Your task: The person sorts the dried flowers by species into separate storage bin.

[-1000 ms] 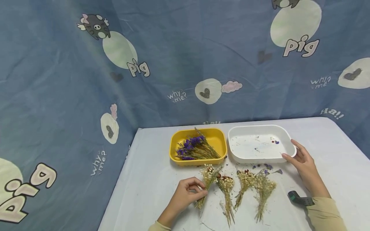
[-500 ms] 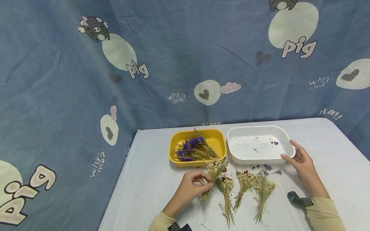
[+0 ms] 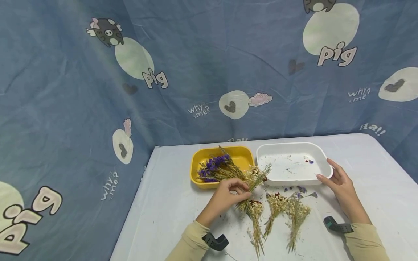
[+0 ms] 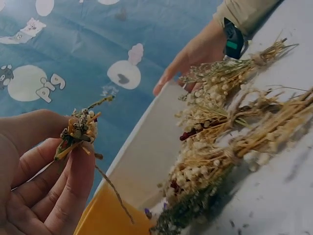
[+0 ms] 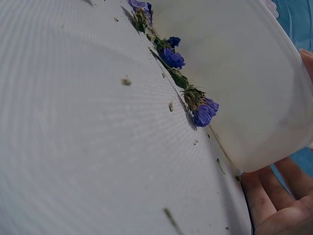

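My left hand (image 3: pixel 230 197) pinches a small bunch of dried flowers (image 3: pixel 256 178), cream blooms with a little dark red, between thumb and fingers. In the left wrist view the cut stem ends (image 4: pixel 80 129) stick out of this pinch, and a loose string hangs below. In the head view the flower heads overlap the near right corner of the yellow tray (image 3: pixel 196 181). At the right end of the white tray (image 3: pixel 294 179), my right hand (image 3: pixel 341 186) holds the corner, thumb at the front and fingers farther back. Bits of petal and stem lie inside the white tray.
Purple dried flowers (image 3: pixel 215 165) lie in the yellow tray. In front of the trays, three tied bunches lie on the white tabletop: a left bunch (image 3: pixel 256 214), a middle bunch (image 3: pixel 275 204) and a right bunch (image 3: pixel 298 214). Loose purple blossoms (image 5: pixel 205 112) sit along the white tray's base.
My left hand has carried its bunch up and to the right, from the table toward the gap between the two trays. My right hand stays on the white tray.
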Motion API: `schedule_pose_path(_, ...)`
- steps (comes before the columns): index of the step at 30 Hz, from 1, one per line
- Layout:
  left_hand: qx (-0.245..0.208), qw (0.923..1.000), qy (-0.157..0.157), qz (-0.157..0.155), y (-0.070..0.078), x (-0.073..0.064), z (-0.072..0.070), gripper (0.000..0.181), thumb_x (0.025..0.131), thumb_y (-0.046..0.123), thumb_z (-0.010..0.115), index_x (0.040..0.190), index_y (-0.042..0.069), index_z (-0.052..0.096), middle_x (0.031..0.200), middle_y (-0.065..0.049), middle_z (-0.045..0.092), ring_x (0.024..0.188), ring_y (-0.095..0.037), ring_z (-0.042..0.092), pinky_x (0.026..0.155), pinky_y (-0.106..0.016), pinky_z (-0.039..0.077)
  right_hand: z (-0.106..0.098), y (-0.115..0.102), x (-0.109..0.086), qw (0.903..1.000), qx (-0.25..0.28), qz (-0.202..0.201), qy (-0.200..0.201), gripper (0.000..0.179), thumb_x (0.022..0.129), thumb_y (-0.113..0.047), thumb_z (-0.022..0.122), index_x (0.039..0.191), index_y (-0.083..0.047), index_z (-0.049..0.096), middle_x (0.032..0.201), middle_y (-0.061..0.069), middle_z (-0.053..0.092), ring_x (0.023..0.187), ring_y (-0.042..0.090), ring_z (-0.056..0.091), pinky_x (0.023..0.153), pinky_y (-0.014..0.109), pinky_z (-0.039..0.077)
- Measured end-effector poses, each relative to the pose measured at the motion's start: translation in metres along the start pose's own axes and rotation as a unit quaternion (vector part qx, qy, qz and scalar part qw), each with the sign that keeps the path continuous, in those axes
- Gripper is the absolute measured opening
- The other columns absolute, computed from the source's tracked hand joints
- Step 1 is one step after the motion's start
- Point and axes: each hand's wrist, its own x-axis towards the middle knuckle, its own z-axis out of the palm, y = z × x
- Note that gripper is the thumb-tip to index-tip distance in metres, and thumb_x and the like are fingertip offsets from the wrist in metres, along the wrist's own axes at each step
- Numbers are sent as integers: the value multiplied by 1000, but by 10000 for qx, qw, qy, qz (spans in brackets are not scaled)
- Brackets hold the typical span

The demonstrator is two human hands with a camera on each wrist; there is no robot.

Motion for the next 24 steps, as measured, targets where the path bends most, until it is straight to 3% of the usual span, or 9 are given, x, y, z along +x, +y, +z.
schedule_pose_path(9,196,9998,-10,-95,7,28,3,14,90,27,82,100,20,78,102,0,76,78,-7,68,70,-23,60,1,0,-2,10000,-21,22,19,84,103,-27,66,167,-36,12,175,11,10,160,25,23,113,3,35)
schedule_pose_path(18,590,9979,-36,269,14,58,10,13,92,25,80,101,17,78,104,0,76,74,-3,65,61,-21,56,1,-3,-2,10000,-16,47,-16,84,103,-29,66,167,-36,11,175,11,9,160,26,23,111,1,35)
schedule_pose_path(24,899,9955,-133,268,19,78,16,10,94,26,79,101,20,78,101,4,75,76,-5,63,60,-20,53,0,-2,-1,10000,32,14,-13,85,103,-28,66,167,-34,11,174,13,8,160,28,22,112,2,35)
